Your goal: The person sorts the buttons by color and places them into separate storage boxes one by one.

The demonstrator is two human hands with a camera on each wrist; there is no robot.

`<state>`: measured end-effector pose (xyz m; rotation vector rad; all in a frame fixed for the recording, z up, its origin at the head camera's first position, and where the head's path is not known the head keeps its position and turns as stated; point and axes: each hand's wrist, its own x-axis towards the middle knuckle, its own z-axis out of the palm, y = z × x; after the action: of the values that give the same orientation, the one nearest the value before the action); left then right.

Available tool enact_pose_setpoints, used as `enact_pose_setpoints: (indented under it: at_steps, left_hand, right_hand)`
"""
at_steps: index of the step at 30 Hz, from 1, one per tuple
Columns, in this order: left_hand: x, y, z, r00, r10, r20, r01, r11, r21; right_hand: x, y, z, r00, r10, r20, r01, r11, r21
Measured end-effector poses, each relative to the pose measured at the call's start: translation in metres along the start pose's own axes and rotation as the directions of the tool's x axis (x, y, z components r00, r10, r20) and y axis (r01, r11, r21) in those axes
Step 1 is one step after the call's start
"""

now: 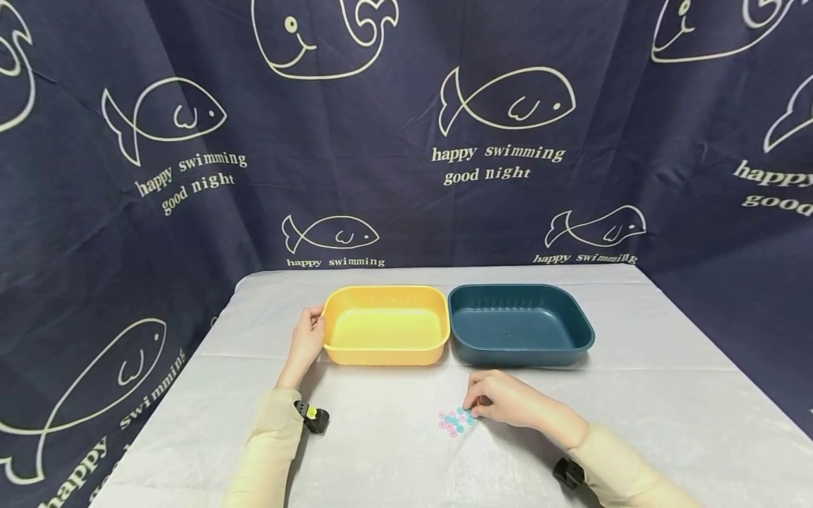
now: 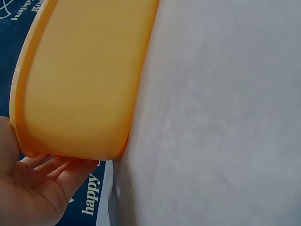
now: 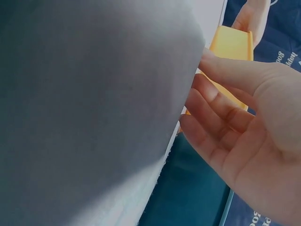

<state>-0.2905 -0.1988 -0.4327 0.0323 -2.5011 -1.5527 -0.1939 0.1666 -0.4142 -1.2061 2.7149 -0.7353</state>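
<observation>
My left hand (image 1: pixel 308 339) grips the left end of a yellow plastic bin (image 1: pixel 386 357). The left wrist view shows its thumb by the rim and its fingers (image 2: pixel 70 174) against the outer end wall. In front of the bins lies a small cluster of pink discs (image 1: pixel 442 425) and light blue discs (image 1: pixel 460 428), perhaps beads or buttons. Over the cluster's right edge, my right hand (image 1: pixel 504 398) reaches down, fingertips right at the discs. A gap shows between its thumb (image 3: pixel 225 70) and index finger, which are relaxed and bent; no disc shows between them.
A dark teal bin (image 1: pixel 521 356) stands directly right of the yellow one, their ends nearly meeting. Both bins look bare inside. A pale grey cloth (image 1: pixel 381 451) covers the table, and a navy fish-print curtain (image 1: pixel 406 141) hangs behind and at both sides.
</observation>
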Motion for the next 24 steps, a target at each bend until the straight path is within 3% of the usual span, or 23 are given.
enact_pose_setpoints:
  at_steps: [24]
  left_hand:
    - [-0.0007, 0.0025, -0.0015, 1.000, 0.003, 0.012, -0.003, 1.000, -0.008]
  right_hand:
    - [-0.0024, 0.0017, 0.0042, 0.999, 0.023, -0.040, -0.026, 0.997, -0.075]
